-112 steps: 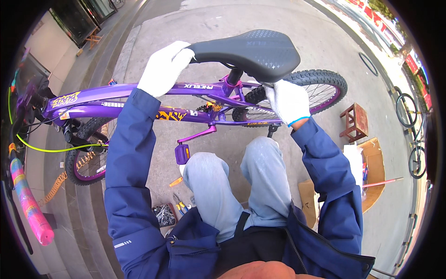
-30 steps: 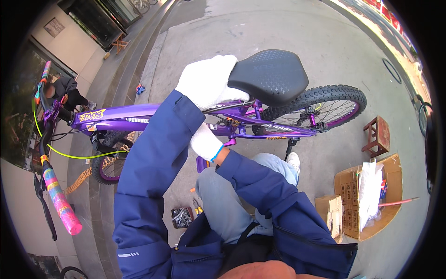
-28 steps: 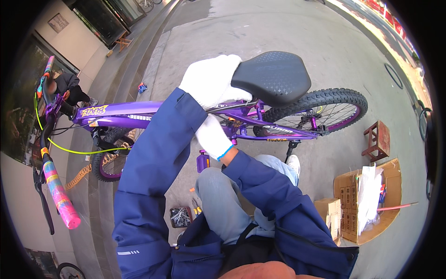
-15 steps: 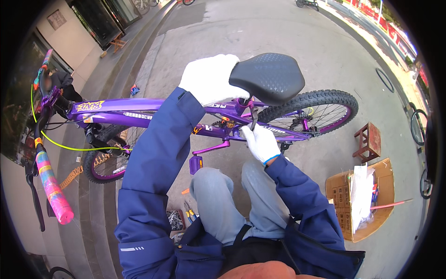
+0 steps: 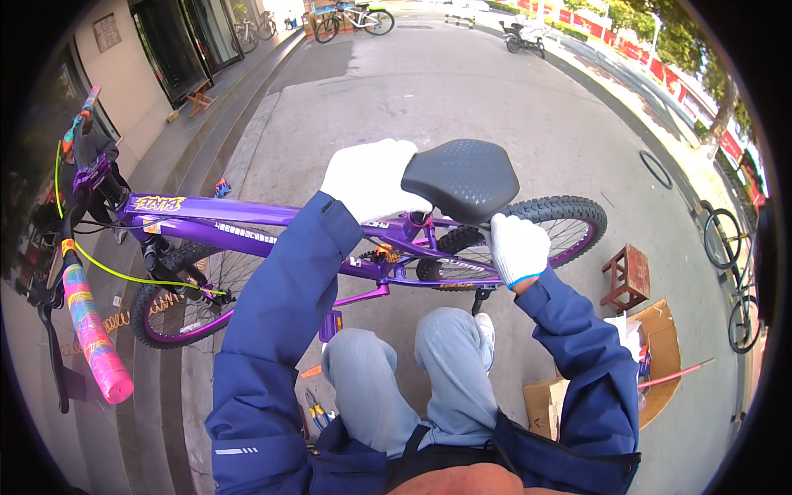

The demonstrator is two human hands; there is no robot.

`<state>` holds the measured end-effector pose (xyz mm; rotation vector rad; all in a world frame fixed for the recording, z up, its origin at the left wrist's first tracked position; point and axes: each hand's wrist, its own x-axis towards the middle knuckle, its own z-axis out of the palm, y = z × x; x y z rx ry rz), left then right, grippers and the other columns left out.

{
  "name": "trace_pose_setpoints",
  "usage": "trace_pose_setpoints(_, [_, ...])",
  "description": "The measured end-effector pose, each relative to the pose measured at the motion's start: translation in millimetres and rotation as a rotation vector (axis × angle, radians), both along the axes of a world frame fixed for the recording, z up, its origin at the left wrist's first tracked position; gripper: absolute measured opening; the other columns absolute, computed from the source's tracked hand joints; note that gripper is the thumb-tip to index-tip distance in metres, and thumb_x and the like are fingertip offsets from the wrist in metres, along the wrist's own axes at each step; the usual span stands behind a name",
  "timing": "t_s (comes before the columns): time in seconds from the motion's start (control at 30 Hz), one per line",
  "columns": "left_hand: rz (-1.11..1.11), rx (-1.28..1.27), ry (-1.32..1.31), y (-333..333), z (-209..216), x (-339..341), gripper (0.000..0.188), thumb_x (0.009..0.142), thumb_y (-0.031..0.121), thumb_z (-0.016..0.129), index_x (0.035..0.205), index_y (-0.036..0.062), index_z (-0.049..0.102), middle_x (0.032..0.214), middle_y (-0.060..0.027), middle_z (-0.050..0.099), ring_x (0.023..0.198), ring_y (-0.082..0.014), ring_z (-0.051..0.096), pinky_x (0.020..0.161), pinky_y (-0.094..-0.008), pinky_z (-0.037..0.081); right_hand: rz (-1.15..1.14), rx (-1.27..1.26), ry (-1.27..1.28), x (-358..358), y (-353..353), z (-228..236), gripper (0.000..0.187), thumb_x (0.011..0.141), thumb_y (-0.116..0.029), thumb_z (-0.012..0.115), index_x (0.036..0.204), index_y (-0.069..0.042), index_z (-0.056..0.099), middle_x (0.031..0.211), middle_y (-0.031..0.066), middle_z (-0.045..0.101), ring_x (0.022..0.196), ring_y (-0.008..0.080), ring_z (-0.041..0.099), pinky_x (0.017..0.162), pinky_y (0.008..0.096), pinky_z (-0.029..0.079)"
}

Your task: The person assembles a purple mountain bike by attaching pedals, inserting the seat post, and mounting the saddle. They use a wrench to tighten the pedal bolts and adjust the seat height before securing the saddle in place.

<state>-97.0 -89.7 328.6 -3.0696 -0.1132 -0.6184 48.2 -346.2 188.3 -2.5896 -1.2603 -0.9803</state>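
A purple bicycle (image 5: 239,210) stands across the view in front of me, with its handlebar at the left. My left hand (image 5: 370,180), in a white knit glove, is closed around the front of the black saddle (image 5: 466,177). At the saddle's rear right edge is my right hand (image 5: 520,246), gloved too, its fingers curled. Whatever it holds is hidden, and I cannot tell whether it grips the saddle. Behind that hand lies the knobby rear tyre (image 5: 569,216). The seat post (image 5: 421,221) shows partly beneath the saddle.
Right of the bicycle stands a small wooden stool (image 5: 627,276). An open cardboard box (image 5: 660,346) sits near my right elbow. Pliers (image 5: 316,408) lie by my left knee. Steps (image 5: 169,388) run along the left. Loose tyres (image 5: 656,169) lie at the far right.
My right hand has moved up and right, from below the saddle to its rear edge. The metal tool seen in it earlier no longer shows. The view has tilted up.
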Motion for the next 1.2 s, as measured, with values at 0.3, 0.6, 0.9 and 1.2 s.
trace_pose_setpoints(0.3, [0.010,-0.027,0.009,-4,2,-1,0.067,0.075,0.062,0.088,0.121,0.0159,0.071,0.112,-0.0112,0.075,0.107,-0.0319,0.075,0.091,-0.0436,0.059,-0.014,0.103,0.049,5,15,-15,0.019,0.093,-0.029,0.077,0.093,-0.010,0.070,0.075,0.0128,0.072,0.068,0.0338,0.074,0.060,0.0466,0.058])
trace_pose_setpoints(0.6, [-0.007,-0.041,0.006,-5,6,-7,0.070,0.075,0.062,0.088,0.121,0.0130,0.070,0.109,-0.0131,0.074,0.103,-0.0339,0.075,0.089,-0.0448,0.059,0.050,-0.161,0.280,25,-24,-17,0.039,0.099,-0.042,0.072,0.086,-0.006,0.077,0.075,0.0182,0.074,0.070,0.0410,0.074,0.066,0.0528,0.060])
trace_pose_setpoints(0.9, [-0.004,-0.042,-0.004,-4,4,-6,0.074,0.074,0.066,0.087,0.121,0.0116,0.069,0.106,-0.0136,0.074,0.099,-0.0340,0.075,0.086,-0.0446,0.060,-0.413,-0.330,1.469,50,-18,15,0.057,0.110,-0.046,0.056,0.089,0.002,0.078,0.076,0.0139,0.078,0.058,0.0225,0.075,0.051,0.0370,0.058])
trace_pose_setpoints(1.2, [0.005,-0.024,-0.033,0,-3,-1,0.079,0.072,0.071,0.087,0.122,0.0119,0.069,0.101,-0.0136,0.073,0.093,-0.0341,0.076,0.081,-0.0455,0.060,-0.195,0.020,1.659,22,18,-82,0.047,0.104,-0.042,0.059,0.088,0.001,0.066,0.068,0.0089,0.063,0.047,0.0183,0.057,0.043,0.0355,0.046])
